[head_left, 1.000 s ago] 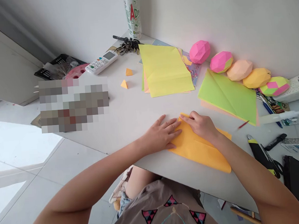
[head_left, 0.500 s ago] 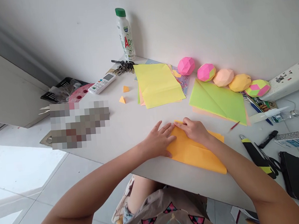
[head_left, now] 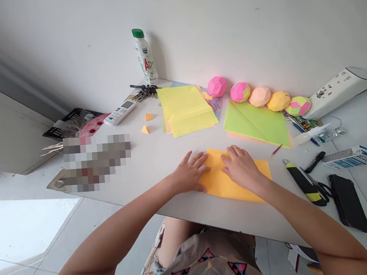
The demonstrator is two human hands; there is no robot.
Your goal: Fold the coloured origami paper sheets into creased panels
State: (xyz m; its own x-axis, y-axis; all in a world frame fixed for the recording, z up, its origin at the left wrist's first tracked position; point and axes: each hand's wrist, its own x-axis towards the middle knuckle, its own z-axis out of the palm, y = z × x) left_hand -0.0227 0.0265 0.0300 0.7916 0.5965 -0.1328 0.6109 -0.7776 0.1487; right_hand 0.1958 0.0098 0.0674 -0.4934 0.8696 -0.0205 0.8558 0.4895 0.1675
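Observation:
A sheet of orange paper (head_left: 217,181), apparently folded over on itself, lies near the front edge of the table. My left hand (head_left: 189,172) rests with spread fingers on its left edge. Across the upper middle of the sheet lies my right hand (head_left: 241,167), its fingers slightly bent and pressing down on the paper. Part of the sheet is hidden under my right hand and forearm. Beyond my hands are a yellow sheet (head_left: 188,112) over other coloured sheets and a green sheet (head_left: 258,124) over a peach one.
Several faceted paper balls (head_left: 260,96) line the wall. A bottle (head_left: 146,60), keys (head_left: 145,92), a remote control (head_left: 120,112) and two small orange paper pieces (head_left: 145,129) are left. On the right are a utility knife (head_left: 303,183), scissors (head_left: 324,190) and a black phone-like case (head_left: 350,203).
My right hand has moved from the paper's upper left corner, down and right, with its fingers spread more over the sheet. The paper's right part lies flatter. The view has shifted slightly.

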